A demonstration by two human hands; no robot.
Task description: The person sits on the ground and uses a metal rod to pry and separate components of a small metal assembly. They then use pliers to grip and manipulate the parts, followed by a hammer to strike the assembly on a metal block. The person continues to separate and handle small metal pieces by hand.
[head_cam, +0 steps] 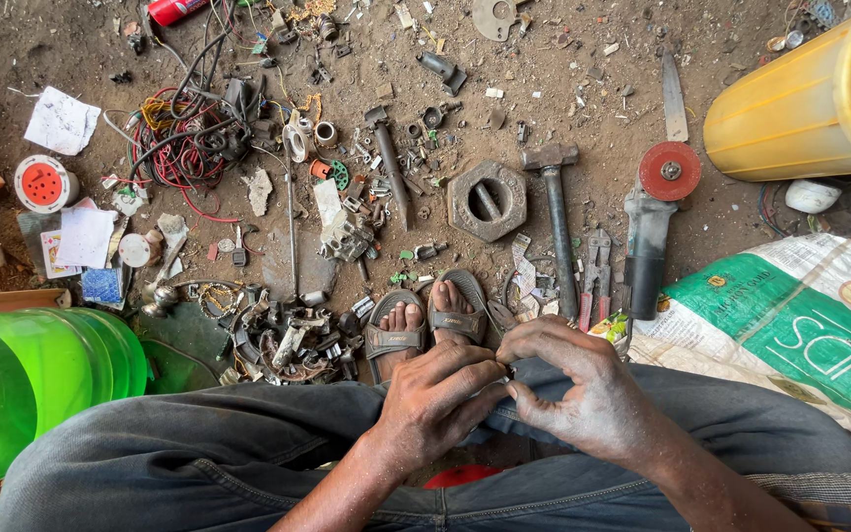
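My left hand (435,394) and my right hand (578,389) meet over my knees, fingertips pinched together on a very small part (510,375) that I cannot make out. Both hands rest on my grey trousers (209,443). Just beyond them my feet in grey sandals (425,320) stand on the dirt floor. A hammer (556,212) and an angle grinder with a red disc (654,212) lie on the ground ahead of my right hand, with pliers (595,276) between them.
Scrap metal bits (288,335), tangled wires (184,138) and an octagonal metal block (487,200) litter the ground. A green plastic container (32,374) stands at left, a yellow bucket (800,108) at top right, a printed sack (800,330) at right.
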